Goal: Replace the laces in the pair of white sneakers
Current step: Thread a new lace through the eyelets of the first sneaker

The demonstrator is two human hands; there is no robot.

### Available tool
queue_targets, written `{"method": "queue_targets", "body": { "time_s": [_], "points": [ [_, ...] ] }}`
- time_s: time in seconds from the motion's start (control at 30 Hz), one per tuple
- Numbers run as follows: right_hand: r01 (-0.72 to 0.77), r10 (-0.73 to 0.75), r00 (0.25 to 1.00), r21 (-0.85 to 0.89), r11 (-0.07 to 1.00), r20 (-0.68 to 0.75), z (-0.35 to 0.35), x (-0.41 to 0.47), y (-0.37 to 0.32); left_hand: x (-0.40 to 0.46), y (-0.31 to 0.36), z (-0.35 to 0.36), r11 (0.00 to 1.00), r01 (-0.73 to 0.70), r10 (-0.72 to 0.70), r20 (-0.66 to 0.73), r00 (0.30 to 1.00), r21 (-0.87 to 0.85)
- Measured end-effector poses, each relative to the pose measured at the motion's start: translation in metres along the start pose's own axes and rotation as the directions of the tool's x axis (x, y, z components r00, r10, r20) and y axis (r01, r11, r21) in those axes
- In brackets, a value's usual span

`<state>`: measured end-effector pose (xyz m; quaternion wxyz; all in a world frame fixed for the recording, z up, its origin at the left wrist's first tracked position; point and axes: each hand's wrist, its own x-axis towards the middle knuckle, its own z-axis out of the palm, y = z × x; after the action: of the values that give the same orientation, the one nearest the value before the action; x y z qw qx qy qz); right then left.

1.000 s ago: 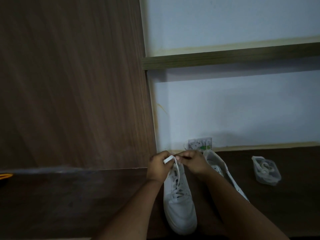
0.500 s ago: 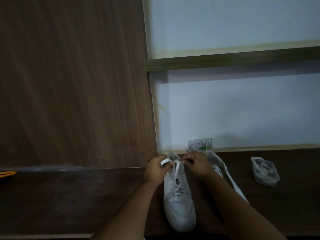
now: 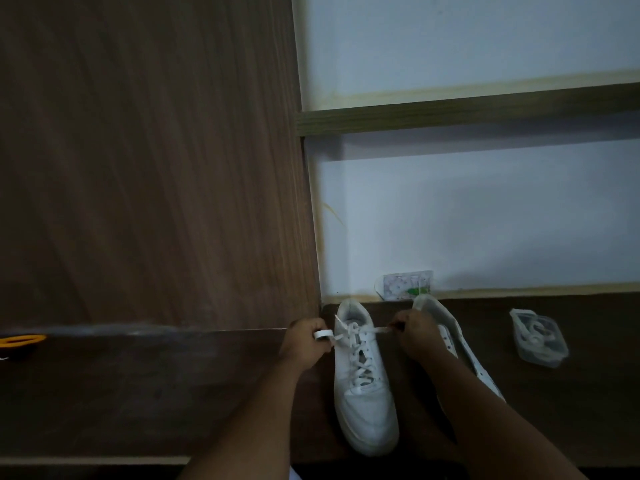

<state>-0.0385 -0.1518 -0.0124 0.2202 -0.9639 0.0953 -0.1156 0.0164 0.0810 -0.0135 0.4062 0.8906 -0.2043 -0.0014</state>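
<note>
A white sneaker (image 3: 363,386) sits on the desk (image 3: 138,393), toe toward the person. The left hand (image 3: 304,341) and right hand (image 3: 414,336) each pinch 1 lace (image 3: 360,332) end, pulling apart, probably to tighten it. The 2nd sneaker (image 3: 453,337) lies behind the right arm. Farther right is a clear box (image 3: 538,337), maybe holding laces.

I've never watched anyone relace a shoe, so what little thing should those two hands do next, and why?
Probably cross the two lace ends and start the knot. The left hand and right hand each pinch an end of the white lace, pulled out sideways at the top of the laced sneaker, whose crossings already run up its front. The second sneaker beside it appears to be unlaced.
</note>
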Motion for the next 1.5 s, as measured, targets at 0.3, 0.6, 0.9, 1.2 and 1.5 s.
{"method": "queue_targets", "body": {
  "time_s": [0.3,0.6,0.9,1.2,1.5],
  "points": [
    [0.145,-0.156,0.988,0.3,0.943,0.013,0.012,-0.003,-0.022,-0.001,0.01,0.01,0.965,0.092,-0.075,0.08,0.994,-0.247],
    [0.206,-0.211,0.977,-0.114,0.972,-0.028,0.016,-0.004,-0.02,0.0,0.021,0.007,0.998,-0.029,0.029,0.008,1.0,0.062],
    [0.006,-0.037,0.995,0.309,0.951,0.093,0.003,0.0,-0.02,-0.011,0.021,-0.01,0.867,0.415,-0.248,0.483,0.84,-0.276],
    [0.098,-0.095,0.995,0.147,0.984,-0.023,0.006,-0.004,-0.029,-0.006,0.031,-0.002,0.964,0.262,-0.264,0.078,0.961,0.042],
    [0.329,-0.329,0.944,0.123,0.936,-0.025,0.017,0.006,-0.048,0.004,0.039,0.016,0.976,0.115,-0.128,0.058,0.99,0.185]
  ]
}}
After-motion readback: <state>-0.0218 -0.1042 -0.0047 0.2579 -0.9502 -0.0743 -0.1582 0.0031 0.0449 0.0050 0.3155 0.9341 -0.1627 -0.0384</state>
